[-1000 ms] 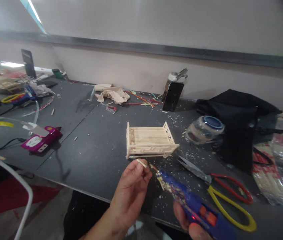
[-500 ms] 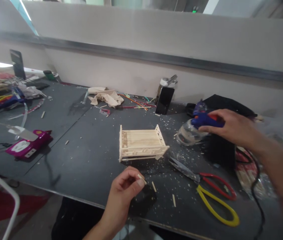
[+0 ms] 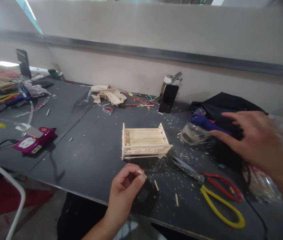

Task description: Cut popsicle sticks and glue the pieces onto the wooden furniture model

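Note:
My left hand pinches a short piece of wooden stick between thumb and fingers, just in front of a small bed-shaped model built of pale sticks. The model stands upright on the dark table. At the right, my right hand is slightly blurred, with thumb and fingers spread apart beside a blue glue gun. That glue gun rests across a clear jar, and part of its handle is hidden behind my thumb. Two loose stick pieces, one of them a short stick, lie right of my left hand.
Scissors with red and yellow handles lie slightly open at the right. A phone leans on a bottle near the wall. Black cloth, a crumpled tan cloth and a purple power strip are around. Wood scraps litter the table.
My right hand carried the glue gun from beside my left hand to the jar, set it there and loosened its fingers. My left hand drew slightly back, still holding the stick piece.

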Tool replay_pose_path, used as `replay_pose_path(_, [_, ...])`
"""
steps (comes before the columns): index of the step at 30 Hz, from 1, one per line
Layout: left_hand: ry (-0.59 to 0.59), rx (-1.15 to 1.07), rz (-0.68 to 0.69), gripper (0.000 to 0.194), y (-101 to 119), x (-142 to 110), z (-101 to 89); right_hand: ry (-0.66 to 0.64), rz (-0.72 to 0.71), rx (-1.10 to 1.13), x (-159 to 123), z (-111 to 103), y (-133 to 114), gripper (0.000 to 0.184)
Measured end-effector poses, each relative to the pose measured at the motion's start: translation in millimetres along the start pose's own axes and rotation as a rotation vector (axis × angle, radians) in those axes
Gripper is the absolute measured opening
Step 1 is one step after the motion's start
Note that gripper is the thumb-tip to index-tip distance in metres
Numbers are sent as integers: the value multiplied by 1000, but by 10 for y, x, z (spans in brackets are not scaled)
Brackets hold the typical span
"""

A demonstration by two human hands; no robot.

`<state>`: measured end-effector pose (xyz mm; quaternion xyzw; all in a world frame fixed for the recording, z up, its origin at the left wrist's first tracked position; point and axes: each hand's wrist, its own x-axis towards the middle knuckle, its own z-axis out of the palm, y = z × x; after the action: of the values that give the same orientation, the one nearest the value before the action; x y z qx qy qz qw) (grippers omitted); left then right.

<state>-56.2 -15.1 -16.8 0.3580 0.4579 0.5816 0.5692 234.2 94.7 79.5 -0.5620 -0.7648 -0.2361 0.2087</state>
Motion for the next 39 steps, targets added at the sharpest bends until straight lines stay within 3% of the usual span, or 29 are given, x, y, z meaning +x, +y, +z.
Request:
replay_pose_path(2, [19, 55, 78, 4, 41, 3, 3, 43, 108, 160, -209, -187, -385, 38])
replay_pose_path(4, [17, 157, 157, 1, 79, 1, 0, -26, 94, 444, -449, -324, -833, 18])
replay_pose_path(7, [13, 360, 267, 7, 126, -8, -9, -131, 187, 742, -727, -348, -1407, 9])
replay_pose_path(10, [-23, 545, 445, 11, 162, -12, -27, -206, 288, 948, -809, -221, -1713, 9])
replay_pose_path(14, [-77, 756, 710, 11, 194, 1, -81, -223, 336, 1051, -749, -68, -1826, 7])
replay_pose_path(20, [-44, 940, 826, 12, 242, 30, -154, -261, 295, 1074, -668, 6, -1887, 6])
replay_pose_path(26, [-55, 970, 760, 12, 341, 48, -230, -155, 283, 1060, -584, 97, -1953, 8])
replay_pose_path(31, [64, 960, 736, 18, 412, 94, -363, -64, 339, 1000, -540, 109, -2021, 5])
replay_pose_path(39, [-71, 912, 682, 12, 434, 119, -350, -114, 322, 1027, -573, 84, -2126, 7])
